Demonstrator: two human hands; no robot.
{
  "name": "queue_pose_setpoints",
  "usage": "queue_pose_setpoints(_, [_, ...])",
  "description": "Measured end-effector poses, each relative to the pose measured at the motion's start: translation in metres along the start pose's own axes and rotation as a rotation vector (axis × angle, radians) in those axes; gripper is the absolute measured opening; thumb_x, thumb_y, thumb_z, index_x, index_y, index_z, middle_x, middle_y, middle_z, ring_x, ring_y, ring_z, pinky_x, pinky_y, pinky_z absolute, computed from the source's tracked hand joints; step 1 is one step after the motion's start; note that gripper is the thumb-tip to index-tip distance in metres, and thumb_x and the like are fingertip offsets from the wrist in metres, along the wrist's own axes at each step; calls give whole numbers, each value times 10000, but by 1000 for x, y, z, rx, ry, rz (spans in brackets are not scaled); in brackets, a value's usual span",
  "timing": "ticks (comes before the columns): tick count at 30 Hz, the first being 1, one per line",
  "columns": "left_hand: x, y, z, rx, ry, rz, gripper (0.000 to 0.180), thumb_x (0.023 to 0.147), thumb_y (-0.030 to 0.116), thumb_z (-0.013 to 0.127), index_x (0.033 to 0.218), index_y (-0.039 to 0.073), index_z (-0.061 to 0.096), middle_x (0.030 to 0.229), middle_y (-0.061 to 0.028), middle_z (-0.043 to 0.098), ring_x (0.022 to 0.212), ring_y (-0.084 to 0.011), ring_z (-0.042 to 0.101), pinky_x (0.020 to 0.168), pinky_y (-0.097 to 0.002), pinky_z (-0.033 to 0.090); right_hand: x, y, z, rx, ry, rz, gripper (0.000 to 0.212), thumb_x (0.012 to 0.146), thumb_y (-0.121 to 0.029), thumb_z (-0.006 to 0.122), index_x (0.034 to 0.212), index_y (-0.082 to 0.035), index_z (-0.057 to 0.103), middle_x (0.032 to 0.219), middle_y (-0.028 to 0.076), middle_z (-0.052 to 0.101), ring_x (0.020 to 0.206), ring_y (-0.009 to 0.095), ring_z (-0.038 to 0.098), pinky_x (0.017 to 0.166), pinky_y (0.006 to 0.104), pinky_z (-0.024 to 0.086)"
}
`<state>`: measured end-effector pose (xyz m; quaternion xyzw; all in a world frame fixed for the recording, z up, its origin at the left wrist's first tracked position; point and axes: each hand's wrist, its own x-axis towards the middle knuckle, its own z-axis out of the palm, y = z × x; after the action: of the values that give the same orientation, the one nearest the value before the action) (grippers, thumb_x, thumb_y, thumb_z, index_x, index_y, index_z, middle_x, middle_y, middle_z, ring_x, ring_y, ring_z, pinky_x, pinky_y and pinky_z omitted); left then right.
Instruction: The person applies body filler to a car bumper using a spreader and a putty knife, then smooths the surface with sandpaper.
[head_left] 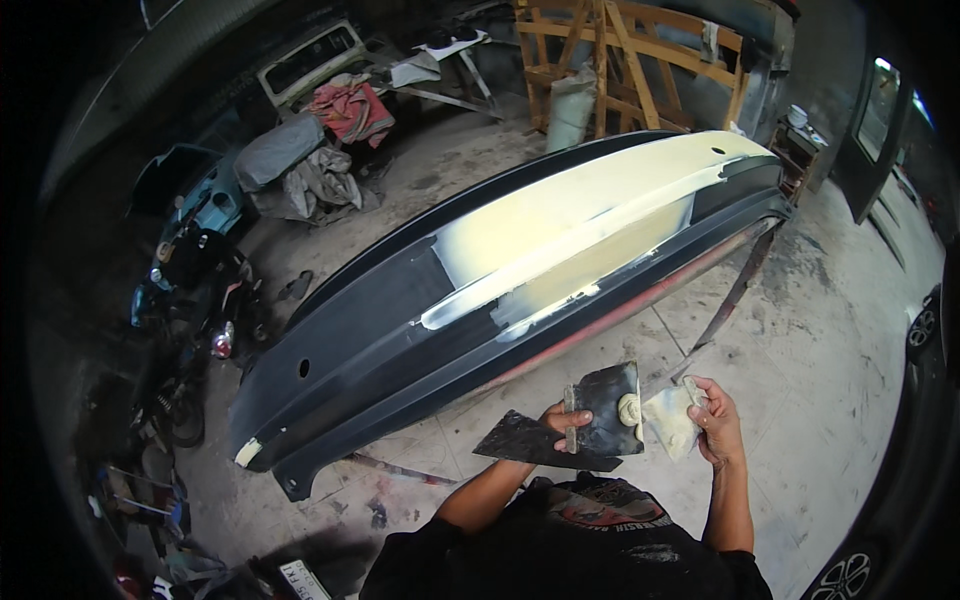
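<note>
My left hand (556, 422) is closed on a black putty spreader (605, 385) with a pale strip along its grip edge. A lump of cream filler (629, 409) sits at that blade's right edge. A second dark, flat plate (513, 440) lies below it at the left wrist; how it is held is hidden. Pinched in my right hand (718, 425) is a filler-smeared pale spreader (668, 425), close beside the lump. Ahead stretches a long black car bumper (360, 345), with cream filler (560, 235) over its middle and right part.
The bumper rests on a stand with a dark leg (735, 300). Motorbikes (195, 300) stand at left, covered things (300, 170) behind them. A wooden frame (625, 60) and a pale sack (571, 108) are at the back. A dark car (900, 480) flanks the right.
</note>
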<state>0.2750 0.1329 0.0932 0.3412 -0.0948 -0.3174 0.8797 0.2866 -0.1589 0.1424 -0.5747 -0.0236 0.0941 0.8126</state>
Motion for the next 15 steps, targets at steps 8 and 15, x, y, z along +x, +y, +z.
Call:
queue_pose_setpoints(8, [-17,-1,-14,-52,66,23,429,897,180,579,1240,-54,474,812,-88,636,371,-40,451,340,-182,352,37,-29,-15,-97,140,-183,448,823,-21,645,1247,24,507,1070,76,646,958,127,611,859,244,468])
queue_pose_setpoints(15, [-32,-21,-24,-32,267,192,468,911,232,573,1278,-20,431,764,-65,634,368,-52,465,354,-212,378,65,-27,-21,-39,58,-213,374,857,-30,635,1206,0,502,1021,63,666,882,99,634,782,221,497])
